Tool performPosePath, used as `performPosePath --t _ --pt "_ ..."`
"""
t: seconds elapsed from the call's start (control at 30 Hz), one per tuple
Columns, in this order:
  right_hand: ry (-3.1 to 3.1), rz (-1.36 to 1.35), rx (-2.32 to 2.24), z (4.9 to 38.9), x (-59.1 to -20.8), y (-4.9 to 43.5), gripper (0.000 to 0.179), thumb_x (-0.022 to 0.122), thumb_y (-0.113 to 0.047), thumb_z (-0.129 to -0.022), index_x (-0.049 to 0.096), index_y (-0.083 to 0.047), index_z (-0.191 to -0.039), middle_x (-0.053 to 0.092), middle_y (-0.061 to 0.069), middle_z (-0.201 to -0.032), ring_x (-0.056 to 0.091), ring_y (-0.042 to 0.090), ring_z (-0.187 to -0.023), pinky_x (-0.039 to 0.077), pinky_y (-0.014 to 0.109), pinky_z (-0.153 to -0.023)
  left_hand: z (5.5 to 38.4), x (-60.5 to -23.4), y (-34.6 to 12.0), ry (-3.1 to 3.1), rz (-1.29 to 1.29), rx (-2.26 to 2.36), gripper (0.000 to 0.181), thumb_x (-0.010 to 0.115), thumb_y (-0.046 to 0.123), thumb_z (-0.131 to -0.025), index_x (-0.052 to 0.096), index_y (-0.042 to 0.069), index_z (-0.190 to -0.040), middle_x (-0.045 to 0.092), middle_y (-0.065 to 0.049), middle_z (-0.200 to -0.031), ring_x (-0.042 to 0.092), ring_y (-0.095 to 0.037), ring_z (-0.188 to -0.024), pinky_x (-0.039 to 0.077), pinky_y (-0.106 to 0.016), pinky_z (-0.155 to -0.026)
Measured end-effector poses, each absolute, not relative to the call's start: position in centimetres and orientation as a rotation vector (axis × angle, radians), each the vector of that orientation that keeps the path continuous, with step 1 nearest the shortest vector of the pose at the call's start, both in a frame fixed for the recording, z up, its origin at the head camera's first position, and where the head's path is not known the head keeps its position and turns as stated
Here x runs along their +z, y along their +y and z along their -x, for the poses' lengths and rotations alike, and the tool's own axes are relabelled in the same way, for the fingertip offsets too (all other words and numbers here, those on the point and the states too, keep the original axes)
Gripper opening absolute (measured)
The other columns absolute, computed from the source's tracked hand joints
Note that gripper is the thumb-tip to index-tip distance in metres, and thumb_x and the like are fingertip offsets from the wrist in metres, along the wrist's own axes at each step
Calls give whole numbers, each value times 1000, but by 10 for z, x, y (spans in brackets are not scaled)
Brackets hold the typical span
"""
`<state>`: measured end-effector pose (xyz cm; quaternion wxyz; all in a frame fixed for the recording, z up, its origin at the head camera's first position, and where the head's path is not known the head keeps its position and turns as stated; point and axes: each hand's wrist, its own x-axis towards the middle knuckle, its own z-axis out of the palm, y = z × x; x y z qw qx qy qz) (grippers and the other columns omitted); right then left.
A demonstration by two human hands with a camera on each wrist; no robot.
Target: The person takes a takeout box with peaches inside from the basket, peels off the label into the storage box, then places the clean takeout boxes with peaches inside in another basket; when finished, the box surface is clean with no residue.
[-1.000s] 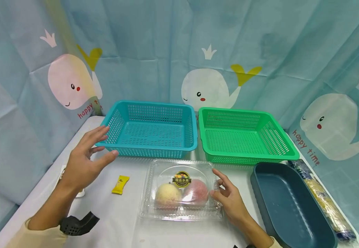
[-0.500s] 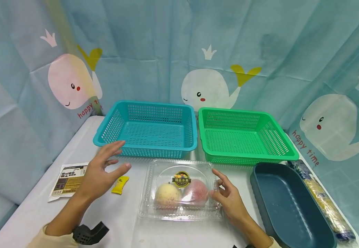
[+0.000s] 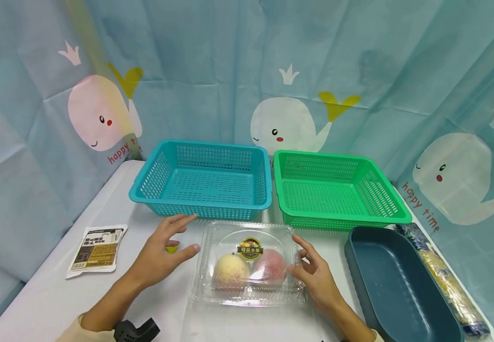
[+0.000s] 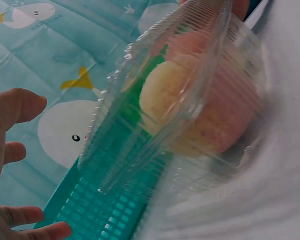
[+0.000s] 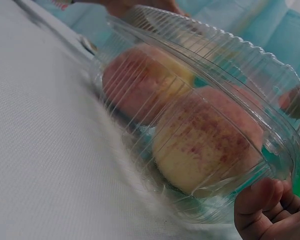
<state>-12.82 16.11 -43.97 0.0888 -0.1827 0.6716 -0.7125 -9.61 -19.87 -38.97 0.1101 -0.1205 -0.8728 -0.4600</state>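
A clear plastic clamshell box with a lid label lies on the white table. Inside it are a pale yellow peach and a pinkish-red peach. My right hand holds the box's right edge, thumb at the near side and forefinger farther back. To the left of the box, my left hand reaches in with fingers and thumb spread, apart from its edge. In the left wrist view, a gap separates the left fingers from the clamshell. A small yellow wrapped packet shows partly behind that hand.
A blue basket and a green basket stand side by side behind the box. On the right are a dark blue tray and a long clear-wrapped packet. A flat printed pouch lies far left.
My left hand has moved right and nearer, from beside the blue basket toward the clamshell box, uncovering the printed pouch and mostly covering the yellow packet. My right hand and the box stay put.
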Motion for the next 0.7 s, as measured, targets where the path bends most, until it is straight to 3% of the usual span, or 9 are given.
performPosePath --t 0.47,0.7 --pt "1999 540 -2132 128 -439 160 69 60 9 -86 32 -4 -148 34 21 -102 59 25 -94 55 37 -73 99 -407 -182 -2640 400 -1459 58 69 31 -89 50 18 -142 37 -20 -143 52 -40 -115 53 -49 -82" --pt "2010 547 -2124 128 -440 160 69 60 8 -87 32 -4 -149 34 21 -101 58 23 -90 54 35 -72 100 -413 -176 -2659 374 -1569 60 72 31 -87 50 18 -142 41 -15 -139 57 -26 -98 54 -35 -74"
